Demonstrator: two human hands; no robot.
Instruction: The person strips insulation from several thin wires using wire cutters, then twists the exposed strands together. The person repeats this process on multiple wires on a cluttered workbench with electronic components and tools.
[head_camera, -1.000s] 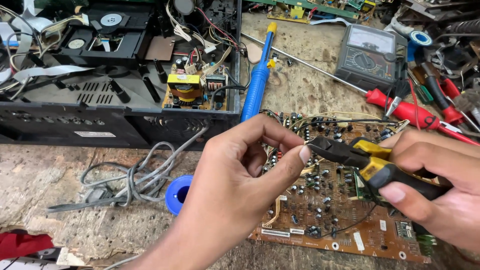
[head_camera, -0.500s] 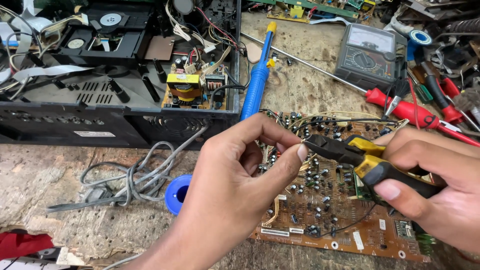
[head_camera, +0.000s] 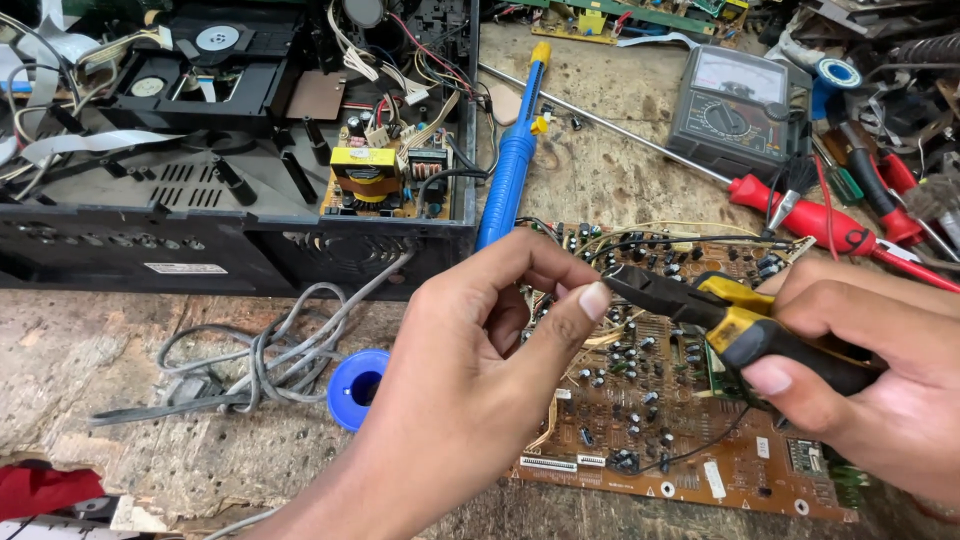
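Cluttered table (head_camera: 150, 400): right hand (head_camera: 870, 380) grips yellow-black pliers (head_camera: 720, 315); left hand (head_camera: 480, 340) pinches at their tip above circuit board (head_camera: 660, 440).

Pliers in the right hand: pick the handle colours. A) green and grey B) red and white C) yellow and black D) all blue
C: the pliers gripped by the right hand have yellow and black handles, and their dark nose meets the left hand at its fingers, above the brown circuit board.
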